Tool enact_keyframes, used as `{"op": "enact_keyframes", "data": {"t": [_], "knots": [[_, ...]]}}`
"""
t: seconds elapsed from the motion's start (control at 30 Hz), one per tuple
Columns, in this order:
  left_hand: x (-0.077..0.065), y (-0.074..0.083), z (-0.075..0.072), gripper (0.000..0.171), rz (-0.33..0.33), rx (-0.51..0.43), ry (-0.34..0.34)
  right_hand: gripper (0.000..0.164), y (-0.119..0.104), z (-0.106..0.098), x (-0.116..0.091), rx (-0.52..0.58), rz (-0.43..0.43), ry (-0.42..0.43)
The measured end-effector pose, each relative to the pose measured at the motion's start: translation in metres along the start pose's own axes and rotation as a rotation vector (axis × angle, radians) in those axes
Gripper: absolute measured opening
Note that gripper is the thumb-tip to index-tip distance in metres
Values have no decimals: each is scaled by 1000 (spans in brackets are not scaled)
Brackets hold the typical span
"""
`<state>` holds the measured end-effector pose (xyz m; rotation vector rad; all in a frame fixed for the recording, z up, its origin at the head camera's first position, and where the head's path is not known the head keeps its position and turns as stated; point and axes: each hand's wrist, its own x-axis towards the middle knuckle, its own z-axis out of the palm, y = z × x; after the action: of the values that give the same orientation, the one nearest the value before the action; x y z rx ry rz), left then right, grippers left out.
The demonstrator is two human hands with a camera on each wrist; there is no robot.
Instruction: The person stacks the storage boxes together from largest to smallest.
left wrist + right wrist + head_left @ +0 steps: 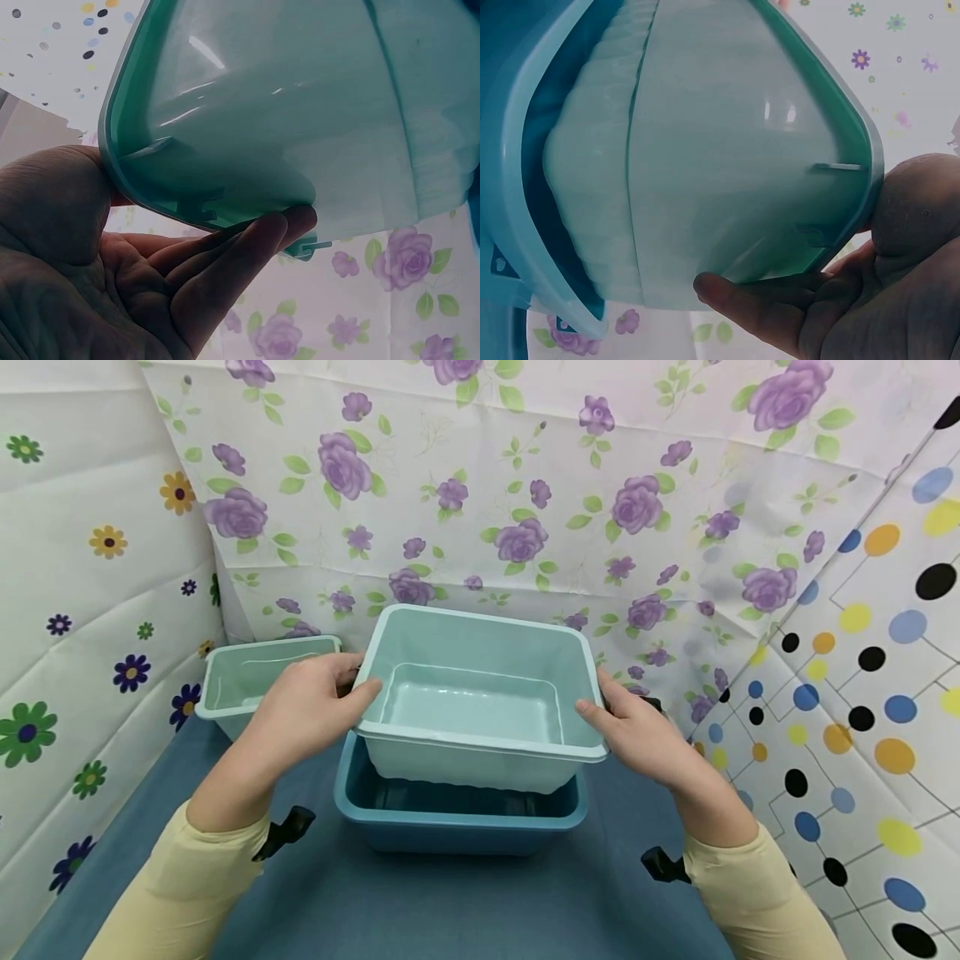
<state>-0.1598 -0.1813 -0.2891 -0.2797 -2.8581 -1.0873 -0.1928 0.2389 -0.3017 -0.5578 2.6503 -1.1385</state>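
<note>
Holding Aqua Tub Over Dark Blue Tub

Far left: white flower sheet, printed in green, orange and dark blue. Next, upright on blue-covered counter: pale green tub, partly hidden by left hand. Clamped with left hand: left end of aqua tub, thumb over rim, fingers beneath rim and against outer wall. Located at left cuff: black bracket, beside cream sleeve.

Held at center, between both hands: aqua tub, tilted, mouth facing up and toward head camera. Set directly below, upright on counter: dark blue tub, mouth partly covered. Contact between these two tubs: cannot be told. Hung behind: purple rose sheet.

Clamped with right hand: right end of aqua tub, thumb over rim, fingers beneath rim against outer wall. Spaced well apart from left hand. Far right: white dotted sheet, with dots joined by lines.
</note>
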Motion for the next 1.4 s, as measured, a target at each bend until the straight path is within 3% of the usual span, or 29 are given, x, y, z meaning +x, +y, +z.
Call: {"op": "enact_keyframes", "data": {"t": [0.13, 0.37, 0.73, 0.97, 1.4], "knots": [[-1, -1, 1, 49, 1, -3, -1, 79, 1, 1, 0, 0, -9, 2], [-3, -3, 3, 30, 13, 15, -6, 78, 3, 2, -1, -17, -16, -8], [-5, -7, 10, 42, 5, -2, -18, 77, 11, 6, -1, 24, -16, -24], [-6, -9, 15, 27, 12, -4, -14, 78, 15, 9, -3, 11, 7, -27], [-6, -12, 18, 45, -24, -18, -47, 81, 22, 15, -4, 15, 37, -38]]}}
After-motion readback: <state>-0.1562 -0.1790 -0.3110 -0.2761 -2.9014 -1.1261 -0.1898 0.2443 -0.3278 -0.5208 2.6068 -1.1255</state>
